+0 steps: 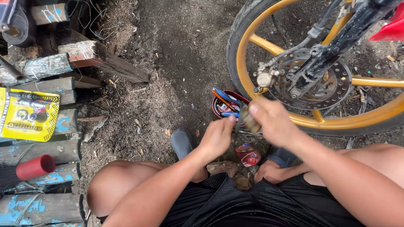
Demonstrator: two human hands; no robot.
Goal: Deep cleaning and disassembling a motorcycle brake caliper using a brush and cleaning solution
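We are seeing 2 hands meeting over the dirt: the right hand is gripping a small brownish part, the left hand pinching its near end. Motion blur is hiding what the part is.

The small part pinched between both hands is motion-blurred and mostly covered by the fingers, so its kind cannot be told. At two o'clock the yellow wheel runs off the top and right edges. At nine o'clock the yellow package is clipped by the left edge.
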